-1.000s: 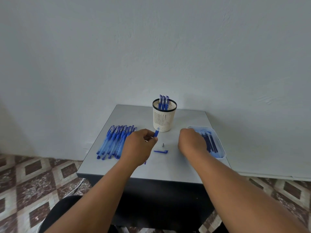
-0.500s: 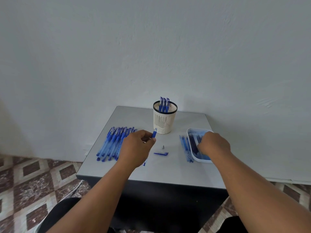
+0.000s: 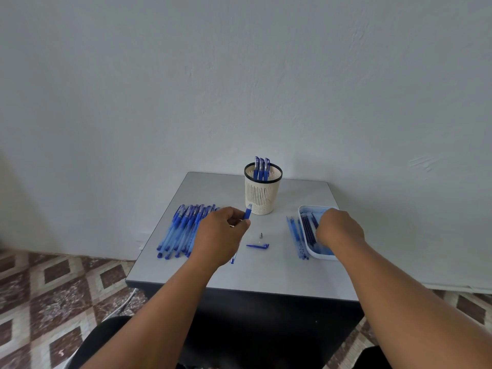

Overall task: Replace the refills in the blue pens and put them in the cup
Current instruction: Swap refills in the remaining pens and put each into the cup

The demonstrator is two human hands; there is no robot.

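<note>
Pen barrel [image 3: 247, 213]: translucent blue plastic tube, tilted, far end poking up beside the cup's base; near end shows below the hand at the table.
Left hand [image 3: 219, 235]: fingers curled round the pen barrel, thumb and forefinger pinching it near the top.
Right hand [image 3: 339, 230]: knuckles up over the tray, fingers bent down into it; whether they have hold of a refill cannot be told.
Cup [image 3: 262, 194]: cream plastic, round, slotted walls, dark rim, at the far middle of the table; three capped blue pens [image 3: 261, 169] stand upright inside.
Loose pens [image 3: 183, 229]: row of capped blue pens lying side by side on the left, partly behind the left hand.
Tray [image 3: 310, 249]: shallow white rectangular dish with rounded corners, on the right, holding thin dark refills [image 3: 307, 225].
Spent refills [image 3: 296, 237]: thin bluish sticks on the table just left of the tray.
Metal tip [image 3: 261, 235]: small silver cone, standing between the hands.
Cap [image 3: 257, 246]: blue with clip, lying flat just near of the tip.
Table [image 3: 266, 272]: smooth grey square top.
</note>
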